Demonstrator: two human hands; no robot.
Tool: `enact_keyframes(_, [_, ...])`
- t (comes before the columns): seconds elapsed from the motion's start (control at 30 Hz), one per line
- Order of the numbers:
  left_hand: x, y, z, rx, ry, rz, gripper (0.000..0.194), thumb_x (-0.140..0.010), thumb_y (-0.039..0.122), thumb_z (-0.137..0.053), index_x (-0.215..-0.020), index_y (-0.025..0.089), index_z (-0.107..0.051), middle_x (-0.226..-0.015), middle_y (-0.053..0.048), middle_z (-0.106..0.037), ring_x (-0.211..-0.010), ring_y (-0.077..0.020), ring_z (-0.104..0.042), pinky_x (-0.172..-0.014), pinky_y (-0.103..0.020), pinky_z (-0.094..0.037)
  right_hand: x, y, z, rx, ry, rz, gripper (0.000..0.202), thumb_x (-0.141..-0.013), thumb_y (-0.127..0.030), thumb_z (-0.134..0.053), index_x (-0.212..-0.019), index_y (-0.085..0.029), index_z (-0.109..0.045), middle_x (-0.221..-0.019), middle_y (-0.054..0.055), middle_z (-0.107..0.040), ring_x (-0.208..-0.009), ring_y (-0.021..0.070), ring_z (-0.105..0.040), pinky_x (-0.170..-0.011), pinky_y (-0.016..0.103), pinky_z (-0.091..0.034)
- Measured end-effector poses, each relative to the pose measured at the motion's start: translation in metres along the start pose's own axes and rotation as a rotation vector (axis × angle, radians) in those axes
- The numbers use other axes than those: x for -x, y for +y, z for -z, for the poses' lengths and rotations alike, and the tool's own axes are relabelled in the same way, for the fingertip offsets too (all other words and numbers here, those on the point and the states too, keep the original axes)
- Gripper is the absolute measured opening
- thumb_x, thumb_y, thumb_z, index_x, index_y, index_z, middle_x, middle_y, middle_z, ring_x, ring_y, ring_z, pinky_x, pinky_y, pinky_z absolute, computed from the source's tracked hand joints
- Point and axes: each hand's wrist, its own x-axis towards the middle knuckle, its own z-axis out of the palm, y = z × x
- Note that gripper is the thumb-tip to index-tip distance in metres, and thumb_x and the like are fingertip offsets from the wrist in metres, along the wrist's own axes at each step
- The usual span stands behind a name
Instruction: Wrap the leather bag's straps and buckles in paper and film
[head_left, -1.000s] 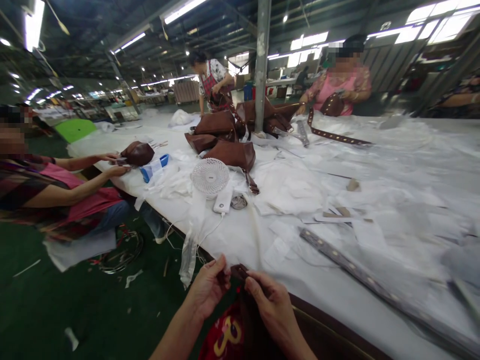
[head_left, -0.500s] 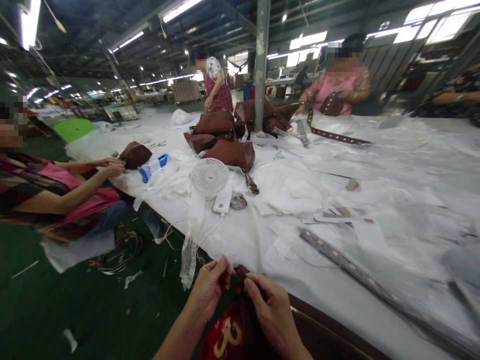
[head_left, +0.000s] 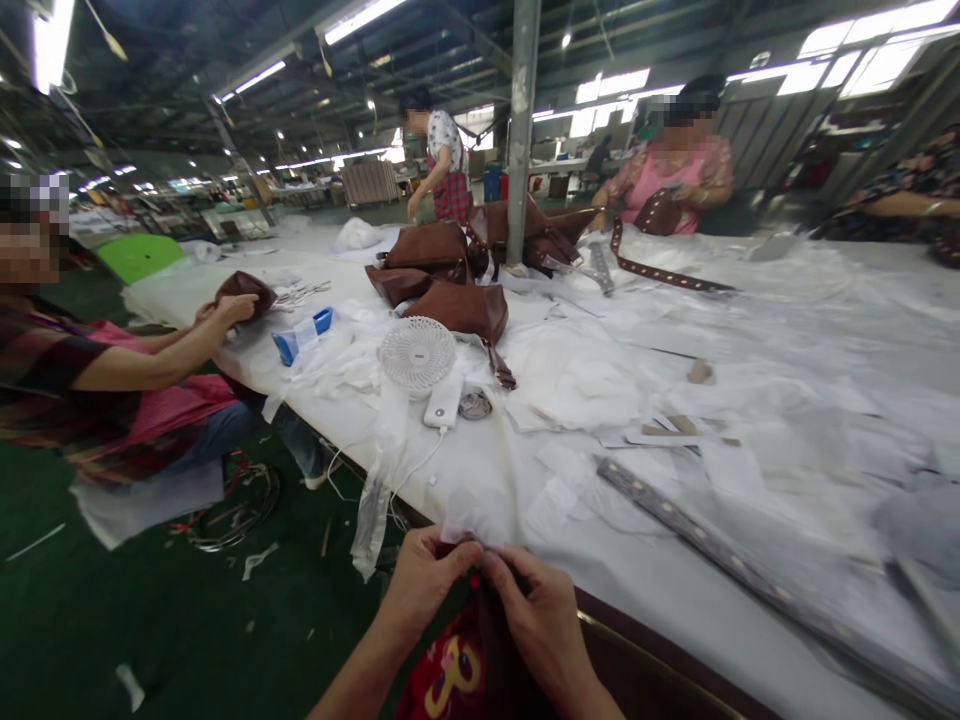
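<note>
Your left hand point(head_left: 421, 580) and right hand point(head_left: 541, 608) pinch the brown strap point(head_left: 493, 625), white film point(head_left: 466, 515) loose above, so looks only part-done.

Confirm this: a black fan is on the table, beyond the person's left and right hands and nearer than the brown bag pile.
Wrong on colour: the head view shows the fan is white. The rest holds: it is on the table, beyond the person's left hand and right hand and nearer than the brown bag pile.

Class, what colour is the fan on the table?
White; the fan shows best in the head view.
</note>
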Motion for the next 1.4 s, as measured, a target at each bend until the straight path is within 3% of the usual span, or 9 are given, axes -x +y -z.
enact_keyframes(0.27, [-0.022, 0.016, -0.005, -0.121, -0.050, -0.064, 0.031, -0.072, 0.042, -0.070, -0.073, 0.012, -0.066, -0.052, 0.003, -0.054, -0.048, -0.0082, -0.041, -0.048, -0.020, -0.033, -0.008, 0.032, 0.021, 0.267, -0.035, 0.135, 0.034, -0.085, -0.032, -0.056, -0.116, -0.020, -0.063, -0.119, 0.012, -0.064, -0.114, 0.0301, -0.055, -0.098, 0.050, -0.042])
enact_keyframes(0.5, [-0.014, 0.000, -0.012, -0.581, -0.120, -0.149, 0.024, -0.077, 0.036, -0.062, -0.069, 0.014, -0.065, -0.061, 0.000, -0.060, -0.058, -0.0136, -0.050, -0.055, -0.023, -0.034, -0.002, 0.035, 0.015, 0.265, -0.070, 0.043, 0.025, -0.089, -0.032, -0.048, -0.074, -0.019, -0.064, -0.076, 0.007, -0.067, -0.079, 0.0240, -0.061, -0.081, 0.043, -0.046])
enact_keyframes(0.57, [-0.010, 0.000, -0.011, -0.699, -0.120, -0.153, 0.023, -0.080, 0.033, -0.057, -0.069, 0.014, -0.065, -0.061, 0.000, -0.060, -0.058, -0.0142, -0.050, -0.054, -0.023, -0.033, -0.001, 0.036, 0.018, 0.132, -0.077, -0.040, 0.016, -0.085, -0.029, -0.054, -0.090, -0.019, -0.066, -0.089, 0.008, -0.068, -0.089, 0.0248, -0.062, -0.086, 0.042, -0.046])
enact_keyframes(0.7, [-0.006, 0.008, -0.006, -0.613, -0.319, -0.100, 0.022, -0.082, 0.030, -0.053, -0.085, 0.015, -0.070, -0.077, -0.003, -0.067, -0.073, -0.0182, -0.057, -0.064, -0.024, -0.039, -0.007, 0.038, 0.035, -0.277, -0.150, -0.242, 0.056, -0.082, -0.032, -0.059, -0.134, -0.020, -0.042, -0.121, 0.012, -0.060, -0.108, 0.0230, -0.058, -0.095, 0.040, -0.043])
enact_keyframes(0.83, [-0.005, 0.015, -0.009, -0.511, -0.495, -0.093, 0.025, -0.081, 0.026, -0.053, -0.095, 0.014, -0.069, -0.088, -0.004, -0.069, -0.084, -0.0211, -0.059, -0.075, -0.026, -0.043, -0.018, 0.032, 0.043, -0.395, -0.274, -0.298, 0.069, -0.083, -0.045, -0.061, -0.140, -0.017, -0.035, -0.117, 0.011, -0.060, -0.101, 0.0206, -0.059, -0.088, 0.036, -0.046])
enact_keyframes(1.07, [0.001, 0.014, -0.010, -0.560, -0.460, -0.105, 0.022, -0.081, 0.020, -0.047, -0.087, 0.013, -0.066, -0.079, -0.005, -0.064, -0.077, -0.0198, -0.057, -0.067, -0.025, -0.042, -0.022, 0.014, 0.041, -0.142, -0.369, -0.065, 0.022, -0.082, -0.037, -0.063, -0.091, -0.018, -0.071, -0.086, 0.002, -0.067, -0.085, 0.0200, -0.060, -0.079, 0.031, -0.045])
enact_keyframes(1.17, [0.001, 0.010, -0.009, -0.656, -0.289, -0.136, 0.018, -0.076, 0.027, -0.056, -0.086, 0.015, -0.065, -0.077, -0.004, -0.062, -0.071, -0.0185, -0.054, -0.064, -0.025, -0.041, -0.019, 0.017, 0.038, -0.082, -0.259, -0.069, 0.015, -0.080, -0.030, -0.065, -0.077, -0.016, -0.068, -0.076, 0.000, -0.065, -0.076, 0.0181, -0.058, -0.071, 0.027, -0.044])
enact_keyframes(1.27, [-0.001, 0.006, -0.013, -0.634, -0.124, -0.208, 0.041, -0.065, 0.031, -0.070, -0.103, 0.016, -0.062, -0.092, -0.006, -0.063, -0.080, -0.0208, -0.056, -0.073, -0.028, -0.045, -0.015, 0.024, 0.031, -0.053, -0.183, -0.078, 0.006, -0.076, -0.019, -0.065, -0.071, -0.016, -0.064, -0.069, -0.003, -0.060, -0.068, 0.0144, -0.054, -0.064, 0.024, -0.041])
enact_keyframes(1.4, [-0.006, 0.001, -0.018, -0.569, -0.243, -0.184, 0.030, -0.069, 0.031, -0.068, -0.095, 0.016, -0.065, -0.087, -0.004, -0.065, -0.079, -0.0206, -0.057, -0.072, -0.027, -0.045, -0.009, 0.029, 0.026, 0.010, -0.123, -0.041, 0.015, -0.071, -0.014, -0.068, -0.061, -0.016, -0.058, -0.061, -0.005, -0.053, -0.062, 0.0115, -0.048, -0.058, 0.021, -0.036])
